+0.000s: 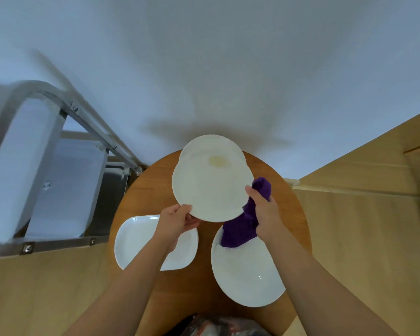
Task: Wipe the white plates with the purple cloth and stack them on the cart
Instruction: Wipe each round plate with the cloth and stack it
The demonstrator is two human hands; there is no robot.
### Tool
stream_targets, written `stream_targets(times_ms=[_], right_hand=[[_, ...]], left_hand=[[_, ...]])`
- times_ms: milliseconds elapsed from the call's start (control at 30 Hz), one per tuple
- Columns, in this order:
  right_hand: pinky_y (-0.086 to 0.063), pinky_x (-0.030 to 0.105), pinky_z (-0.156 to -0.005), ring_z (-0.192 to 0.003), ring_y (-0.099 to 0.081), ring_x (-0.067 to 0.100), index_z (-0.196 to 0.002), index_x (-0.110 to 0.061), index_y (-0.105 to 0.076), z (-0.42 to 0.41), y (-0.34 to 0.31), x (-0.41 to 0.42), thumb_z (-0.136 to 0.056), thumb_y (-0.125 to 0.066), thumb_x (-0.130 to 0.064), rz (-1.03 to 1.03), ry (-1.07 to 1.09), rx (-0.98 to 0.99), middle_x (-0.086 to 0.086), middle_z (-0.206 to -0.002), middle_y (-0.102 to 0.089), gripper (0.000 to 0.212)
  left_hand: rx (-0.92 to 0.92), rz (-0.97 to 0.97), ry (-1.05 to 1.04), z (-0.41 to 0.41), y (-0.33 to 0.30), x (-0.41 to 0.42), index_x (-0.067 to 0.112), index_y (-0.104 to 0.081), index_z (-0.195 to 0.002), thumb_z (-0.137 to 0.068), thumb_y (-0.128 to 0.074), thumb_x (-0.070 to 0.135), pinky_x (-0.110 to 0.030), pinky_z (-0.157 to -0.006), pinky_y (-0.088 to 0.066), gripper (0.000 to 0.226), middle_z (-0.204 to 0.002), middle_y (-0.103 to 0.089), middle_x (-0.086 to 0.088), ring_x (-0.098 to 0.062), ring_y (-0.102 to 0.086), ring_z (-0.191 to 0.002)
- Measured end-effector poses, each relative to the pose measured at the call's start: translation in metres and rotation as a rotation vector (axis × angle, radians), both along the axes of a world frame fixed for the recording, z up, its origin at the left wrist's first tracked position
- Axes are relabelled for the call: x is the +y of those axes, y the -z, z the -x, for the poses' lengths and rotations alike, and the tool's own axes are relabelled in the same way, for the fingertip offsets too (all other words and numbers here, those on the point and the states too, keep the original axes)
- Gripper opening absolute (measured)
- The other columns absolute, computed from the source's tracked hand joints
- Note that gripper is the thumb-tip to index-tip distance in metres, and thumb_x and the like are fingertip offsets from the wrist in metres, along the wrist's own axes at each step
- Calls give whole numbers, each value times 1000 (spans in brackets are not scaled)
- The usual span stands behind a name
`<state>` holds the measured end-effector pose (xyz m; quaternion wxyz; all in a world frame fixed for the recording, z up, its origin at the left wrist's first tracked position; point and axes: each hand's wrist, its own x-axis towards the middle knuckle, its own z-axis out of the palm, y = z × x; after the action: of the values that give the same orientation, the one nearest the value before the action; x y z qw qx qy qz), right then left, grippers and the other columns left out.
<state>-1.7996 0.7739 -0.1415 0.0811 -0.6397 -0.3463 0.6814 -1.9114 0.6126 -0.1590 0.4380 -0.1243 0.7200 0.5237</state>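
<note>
I hold a round white plate (209, 190) above a small round wooden table (143, 190). My left hand (175, 221) grips its near rim. My right hand (262, 209) holds the purple cloth (243, 229) against the plate's right edge, with the cloth hanging down below it. Behind the held plate another white plate (214, 151) with a yellowish stain lies on the table. A rounded rectangular white plate (136, 238) lies near left, partly under my left forearm. A large round white plate (247, 275) lies near right, with the cloth's lower end touching it.
A metal cart (66, 243) with a tubular frame and white shelves stands to the left of the table, its steel tray (112, 190) close to the table's edge. A white wall fills the far side. Light wooden flooring lies on both sides.
</note>
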Motion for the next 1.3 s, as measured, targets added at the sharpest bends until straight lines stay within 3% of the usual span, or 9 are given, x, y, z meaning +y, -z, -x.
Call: stream_targets(times_ms=[133, 300, 500, 600, 767, 967, 1067, 1200, 1300], right_hand=[[-50, 34, -65, -79, -58, 22, -93, -23, -59, -17, -9, -7, -75, -68, 1, -96, -125, 32, 5, -86, -63, 31], [-46, 32, -56, -70, -52, 20, -86, -22, -55, -28, -36, -27, -73, -62, 7, -192, -113, 45, 4, -77, -56, 32], [-45, 38, -67, -76, -53, 26, -91, -15, -56, -48, -79, -37, -75, -58, 8, -263, -197, 166, 10, -82, -56, 28], [-44, 42, -71, -81, -51, 31, -92, -13, -57, -51, -96, -49, -74, -58, 8, -263, -263, 199, 13, -85, -56, 27], [-51, 35, -69, -76, -64, 24, -95, -15, -62, -56, -129, -71, -80, -65, -3, -300, -216, 227, 5, -81, -69, 20], [-56, 25, -62, -81, -71, 13, -81, -22, -77, -69, -214, -77, -77, -59, -16, -320, -129, 802, -1, -88, -74, 19], [-53, 21, -72, -96, -67, 13, -104, -25, -69, -63, -246, -89, -79, -62, -26, -502, -274, 1009, -5, -104, -71, 26], [-52, 29, -79, -94, -64, 23, -120, -26, -59, -25, -229, -116, -86, -56, -26, -661, -741, 593, 2, -121, -62, 34], [-46, 12, -89, -115, -55, 8, -125, -39, -52, -17, -196, -138, -94, -50, -28, -691, -1022, 305, -29, -114, -61, 33]], left_hand=[[28, -3, 17, -10, -25, -29, 3, -63, -85, -95, -52, 15, -18, -56, -54, 19, -79, -66, -15, -22, -72, -72], [147, -35, 139, -29, -69, -54, 17, -66, -83, -94, -55, 25, -17, -55, -53, 17, -76, -72, -2, -15, -71, -71], [-60, -169, 169, 7, -115, -79, 29, -56, -114, -67, -52, 69, -47, -86, -54, 62, -108, -65, -2, -29, -63, -101], [-283, -468, 83, 27, -136, -79, 27, -70, -101, -76, -59, 57, -42, -68, -58, 40, -90, -72, -4, -24, -70, -83], [-321, -509, -73, 20, -143, -88, 12, -54, -128, -91, -55, 31, -43, -59, -57, 42, -95, -73, -15, -32, -71, -78], [-288, -663, -150, -1, -141, -101, 18, -56, -128, -92, -50, 42, -47, -75, -56, 44, -114, -69, -14, -35, -67, -100], [-279, -656, -164, -14, -146, -100, 19, -57, -127, -92, -49, 45, -52, -87, -51, 44, -117, -67, -14, -37, -61, -108], [-369, -753, -92, -29, -159, -95, 19, -56, -130, -94, -43, 50, -46, -82, -52, 49, -120, -65, -14, -35, -62, -107], [-473, -794, -66, -35, -168, -93, 12, -61, -125, -90, -49, 52, -46, -82, -55, 54, -122, -63, -18, -35, -64, -104]])
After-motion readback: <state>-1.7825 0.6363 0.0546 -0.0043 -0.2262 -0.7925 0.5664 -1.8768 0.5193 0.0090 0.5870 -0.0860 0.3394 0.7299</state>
